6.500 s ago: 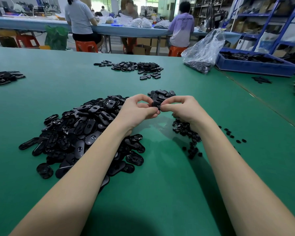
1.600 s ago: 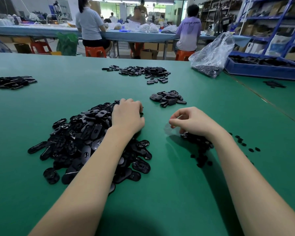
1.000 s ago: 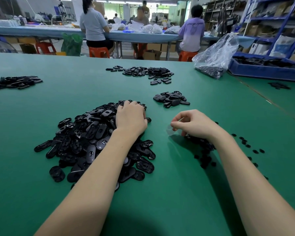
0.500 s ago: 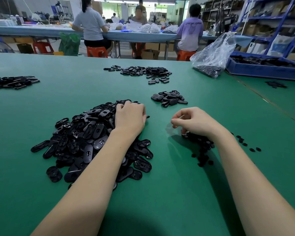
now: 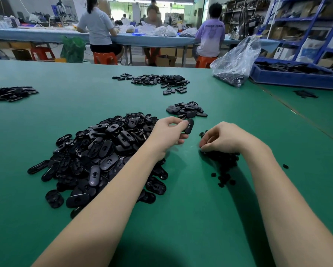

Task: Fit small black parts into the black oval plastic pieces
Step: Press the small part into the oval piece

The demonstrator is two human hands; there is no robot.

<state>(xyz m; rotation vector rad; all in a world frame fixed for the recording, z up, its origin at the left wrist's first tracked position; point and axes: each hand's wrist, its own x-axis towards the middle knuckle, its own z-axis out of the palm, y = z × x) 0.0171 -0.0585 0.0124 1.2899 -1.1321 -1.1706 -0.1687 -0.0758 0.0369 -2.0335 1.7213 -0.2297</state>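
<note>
Hands work low over the green table [image 5: 181,218]. The left hand [image 5: 166,134] pinches one oval piece [image 5: 189,126] between thumb and fingertips, lifted just right of the big pile [image 5: 102,153]. The right hand [image 5: 222,138] rests curled on the small parts [image 5: 222,162], fingertips down among them; whether it has one I cannot tell. A finished heap [image 5: 185,109] lies beyond.

Left hand [image 5: 166,134] pinches one oval piece [image 5: 189,126] above the green table [image 5: 181,218] beside the big pile [image 5: 100,151]; right hand [image 5: 222,138], fingers curled, rests on the small parts [image 5: 222,162].
</note>
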